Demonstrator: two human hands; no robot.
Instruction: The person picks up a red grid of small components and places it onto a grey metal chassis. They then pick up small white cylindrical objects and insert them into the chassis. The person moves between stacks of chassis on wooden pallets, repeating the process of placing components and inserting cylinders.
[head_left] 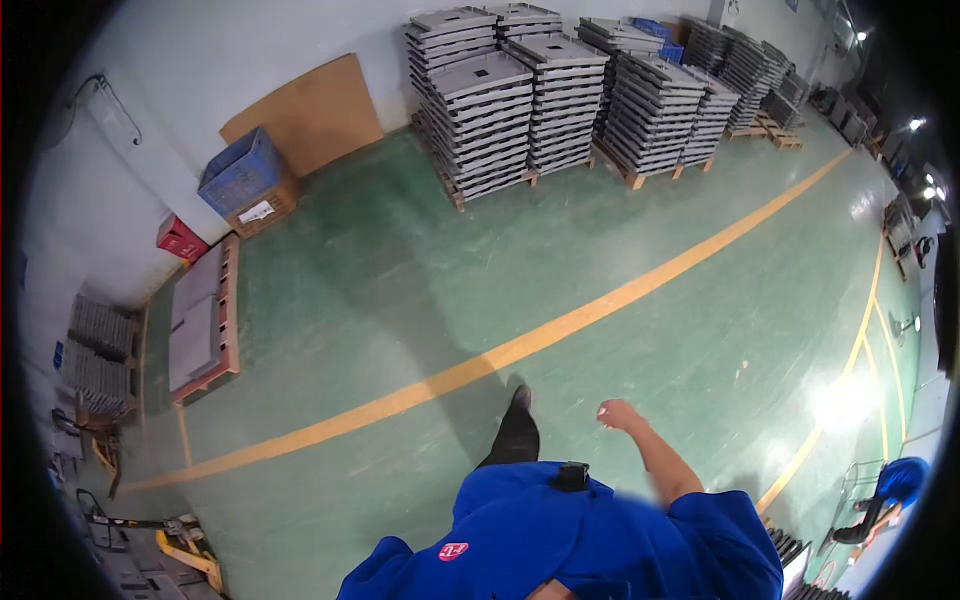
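Observation:
My right hand (pixel 618 414) is held out in front of me over the green floor, its fingers curled in. A small whitish spot shows at the fingertips; whether it is something held I cannot make out. No object stands within reach of this hand. On the left only the blue sleeve (pixel 382 566) shows, and my left hand is out of sight. One dark shoe (pixel 521 396) is on the floor ahead, just short of a yellow line (pixel 560 328).
Tall stacks of grey panels (pixel 480 125) stand on wooden pallets by the far wall. Leftward are a blue crate (pixel 240 170), a cardboard sheet (pixel 315 112), a pallet with flat boards (pixel 196 325) and a yellow pallet jack (pixel 190 558). A person in blue (pixel 897 484) is at the right edge.

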